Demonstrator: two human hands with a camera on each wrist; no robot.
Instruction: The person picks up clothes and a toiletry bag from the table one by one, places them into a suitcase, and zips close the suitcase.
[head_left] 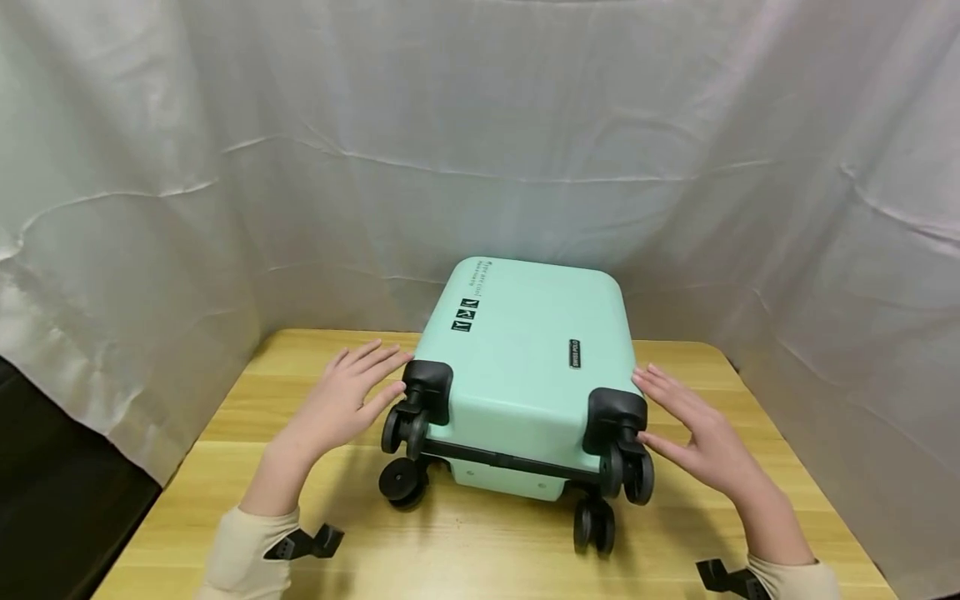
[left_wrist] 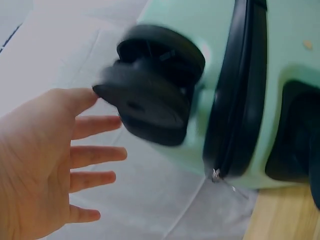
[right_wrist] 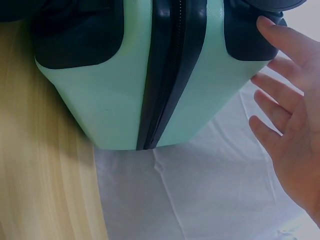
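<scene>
A mint-green hard-shell suitcase lies on its side on the wooden table, its black wheels toward me. My left hand is at its left front corner, fingers straight and spread, fingertips right by the black corner guard. In the left wrist view the thumb of the left hand overlaps the edge of a double wheel. On the opposite side my right hand has its fingers extended, fingertips at the right front corner. The right wrist view shows that hand beside the shell, with the zipper seam facing the camera.
The light wooden table extends around the suitcase on both sides and in front. A pale grey curtain hangs close behind and along the sides. Dark material shows at the lower left, past the table edge. Each wrist carries a small black camera mount.
</scene>
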